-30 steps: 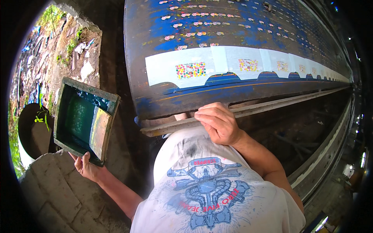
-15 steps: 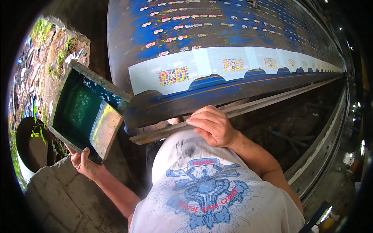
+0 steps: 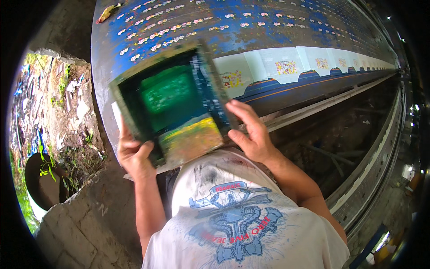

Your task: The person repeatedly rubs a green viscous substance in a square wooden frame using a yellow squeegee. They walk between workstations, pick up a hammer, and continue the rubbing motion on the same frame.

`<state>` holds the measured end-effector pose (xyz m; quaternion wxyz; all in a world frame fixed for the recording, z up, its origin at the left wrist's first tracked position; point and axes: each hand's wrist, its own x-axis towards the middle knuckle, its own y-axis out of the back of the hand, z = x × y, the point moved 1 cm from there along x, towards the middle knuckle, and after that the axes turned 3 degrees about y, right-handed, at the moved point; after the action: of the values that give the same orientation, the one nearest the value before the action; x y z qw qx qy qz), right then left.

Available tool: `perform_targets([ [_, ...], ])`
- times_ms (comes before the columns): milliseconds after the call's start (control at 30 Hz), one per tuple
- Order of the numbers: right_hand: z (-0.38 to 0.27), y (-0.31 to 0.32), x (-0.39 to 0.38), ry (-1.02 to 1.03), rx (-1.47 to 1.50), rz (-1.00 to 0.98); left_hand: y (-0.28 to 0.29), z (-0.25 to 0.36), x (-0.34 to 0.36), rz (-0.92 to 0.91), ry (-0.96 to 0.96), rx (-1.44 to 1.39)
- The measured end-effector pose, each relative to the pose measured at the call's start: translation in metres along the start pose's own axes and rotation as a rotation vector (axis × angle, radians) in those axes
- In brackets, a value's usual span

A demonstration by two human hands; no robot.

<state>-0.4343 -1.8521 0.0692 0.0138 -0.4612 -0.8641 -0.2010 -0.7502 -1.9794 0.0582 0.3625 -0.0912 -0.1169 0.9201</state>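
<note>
A screen-printing frame [image 3: 126, 110] with green mesh tilts over the near edge of the table, blurred by motion. Inside its near end lies a flat block, perhaps a squeegee [image 3: 192, 141], smeared with yellow and brown. My left hand [image 3: 136, 159] grips the frame's near left side, thumb on top and the other fingers partly hidden. At the frame's right side, my right hand [image 3: 255, 136] has thumb and fingers spread, the tips at or close to the rim. Beyond the frame, pale printed sheets [image 3: 264, 58] lie in a row, the nearest one partly covered by it.
A long table [image 3: 215, 33], stained blue and dark, carries rows of small printed shapes. Along its near side runs a narrow rail [image 3: 322, 96]. A crumpled yellowish scrap [image 3: 107, 13] lies at the far left corner. Lower left are a broken concrete ledge [image 3: 89, 224] and a round bin [image 3: 42, 181].
My left hand has swung the frame rightward from beside the table to in front of me. My right hand has spread its fingers at the frame's right side.
</note>
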Motion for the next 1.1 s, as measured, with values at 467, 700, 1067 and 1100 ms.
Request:
perform_targets([
  [467,0.07,0.12,-0.029,-0.142,0.039,0.085,-0.121,-0.091,-0.032,-0.071,0.006,0.095],
  [700,0.078,0.119,-0.029,-0.126,0.102,0.153,-0.125,-0.089,-0.032,-0.027,0.098,0.119],
  [1067,0.082,0.118,-0.031,-0.145,0.155,0.185,-0.129,-0.09,-0.033,-0.033,0.105,0.13],
  [1100,0.083,0.118,-0.031,-0.143,0.153,0.183,-0.129,-0.091,-0.032,-0.038,0.101,0.128],
])
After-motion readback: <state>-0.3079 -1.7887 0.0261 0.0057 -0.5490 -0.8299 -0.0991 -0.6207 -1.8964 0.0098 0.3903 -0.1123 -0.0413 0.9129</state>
